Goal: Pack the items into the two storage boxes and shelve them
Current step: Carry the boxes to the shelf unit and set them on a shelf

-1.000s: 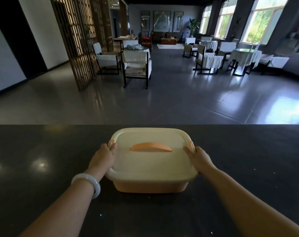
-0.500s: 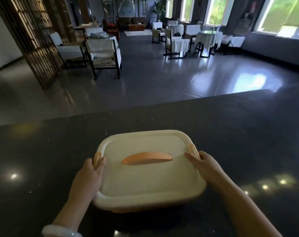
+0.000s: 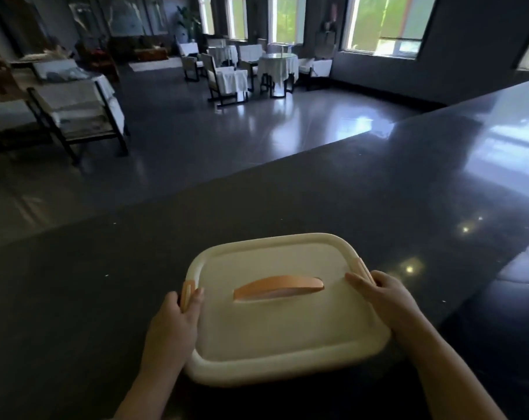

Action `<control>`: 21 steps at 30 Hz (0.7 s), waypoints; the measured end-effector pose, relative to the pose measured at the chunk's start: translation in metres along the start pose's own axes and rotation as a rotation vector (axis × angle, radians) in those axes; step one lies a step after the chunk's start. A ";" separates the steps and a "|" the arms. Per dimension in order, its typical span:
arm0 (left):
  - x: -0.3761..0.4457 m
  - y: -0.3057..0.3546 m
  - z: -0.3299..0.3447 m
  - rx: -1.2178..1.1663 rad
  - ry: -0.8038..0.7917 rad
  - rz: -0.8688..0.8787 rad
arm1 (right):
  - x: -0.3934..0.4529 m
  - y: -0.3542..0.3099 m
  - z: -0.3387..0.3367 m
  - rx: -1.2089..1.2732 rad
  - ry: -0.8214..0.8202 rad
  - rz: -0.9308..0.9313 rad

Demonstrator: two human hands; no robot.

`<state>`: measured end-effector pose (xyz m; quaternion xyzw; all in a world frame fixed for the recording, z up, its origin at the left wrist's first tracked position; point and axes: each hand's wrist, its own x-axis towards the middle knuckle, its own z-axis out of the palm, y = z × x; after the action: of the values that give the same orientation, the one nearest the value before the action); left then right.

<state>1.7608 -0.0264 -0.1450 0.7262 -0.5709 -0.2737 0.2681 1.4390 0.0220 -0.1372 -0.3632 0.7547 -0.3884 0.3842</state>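
Two hands on one lidded box

Your left hand point(image 3: 173, 324) grips the left edge of the storage box point(image 3: 284, 313): thumb laid on top of the cream lid point(image 3: 287, 331), fingers curled down round the orange side clip point(image 3: 186, 294). Your right hand point(image 3: 384, 294) does the same on the opposite edge, thumb stretched onto the lid, fingers wrapped over the rim beside the right clip point(image 3: 360, 266). Both forearms run in from the bottom of the view.

Box sits closed, lid on, a curved orange handle point(image 3: 278, 286) lying flat across its middle. Whether the base touches the surface beneath or is lifted clear of it, you cannot tell; the lid hides the underside.

Below is a dark polished counter point(image 3: 75, 283), speckled with small light reflections at right. Past its far edge: glossy dark floor point(image 3: 196, 131), a dark-framed armchair point(image 3: 78, 113) with pale cushions at left, a round table point(image 3: 276, 66) under a white cloth with chairs round it, and bright windows point(image 3: 387, 22) along the back wall.
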 end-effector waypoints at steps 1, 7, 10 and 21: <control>-0.004 0.017 0.017 -0.001 -0.016 0.037 | 0.001 0.010 -0.024 0.015 0.047 -0.004; -0.030 0.133 0.135 0.000 -0.144 0.237 | 0.003 0.069 -0.173 0.120 0.279 0.027; -0.048 0.193 0.192 -0.016 -0.245 0.327 | -0.003 0.100 -0.245 0.155 0.390 0.042; -0.121 0.383 0.381 0.017 -0.529 0.645 | -0.030 0.206 -0.432 0.308 0.759 0.160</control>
<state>1.2073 -0.0159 -0.1339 0.4170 -0.8204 -0.3484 0.1782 1.0287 0.2698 -0.1326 -0.0729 0.8016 -0.5721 0.1576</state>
